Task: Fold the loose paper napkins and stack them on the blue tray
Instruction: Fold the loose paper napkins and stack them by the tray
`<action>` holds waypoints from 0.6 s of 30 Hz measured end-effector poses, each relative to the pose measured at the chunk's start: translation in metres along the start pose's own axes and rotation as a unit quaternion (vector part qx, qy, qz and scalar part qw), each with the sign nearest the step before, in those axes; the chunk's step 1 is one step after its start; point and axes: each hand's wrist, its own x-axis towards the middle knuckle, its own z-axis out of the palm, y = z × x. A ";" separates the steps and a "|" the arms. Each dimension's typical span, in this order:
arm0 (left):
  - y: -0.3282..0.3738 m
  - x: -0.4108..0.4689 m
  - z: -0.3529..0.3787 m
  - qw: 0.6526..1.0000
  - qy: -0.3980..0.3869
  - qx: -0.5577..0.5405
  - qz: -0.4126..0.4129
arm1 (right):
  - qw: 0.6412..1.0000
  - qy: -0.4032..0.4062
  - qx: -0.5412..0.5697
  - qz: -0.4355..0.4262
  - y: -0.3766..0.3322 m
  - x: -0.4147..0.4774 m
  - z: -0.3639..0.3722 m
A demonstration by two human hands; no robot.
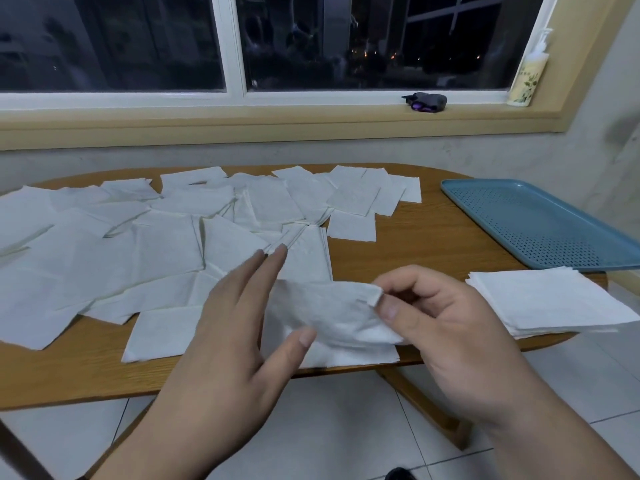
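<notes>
Napkins (pixel 166 244) lie loose and overlapping across the left and middle of the wooden table (pixel 415 244), while a stack of folded napkins (pixel 550 303) sits at the table's right edge, just in front of the blue tray (pixel 540 223) and not on it. Over the near edge the right hand (pixel 460 341) pinches a corner of one crumpled napkin (pixel 332 313) between thumb and forefinger. The left hand (pixel 228 327) has its fingers straight, thumb touching that napkin's lower edge.

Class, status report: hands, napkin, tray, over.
Right hand pinches napkin corner; left hand open, thumb on it. Folded stack sits beside blue tray, not on it. Loose napkins crowd the table.
</notes>
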 end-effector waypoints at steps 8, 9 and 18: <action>0.007 -0.002 -0.001 0.970 0.005 -0.195 -0.147 | 0.977 0.043 0.178 0.107 0.008 0.006 -0.002; 0.006 -0.001 -0.001 0.966 0.006 -0.208 -0.154 | 0.981 0.050 0.155 0.102 0.007 0.006 0.000; -0.004 0.002 0.002 0.987 0.006 -0.111 -0.120 | 0.980 0.081 -0.175 0.049 0.014 0.003 0.017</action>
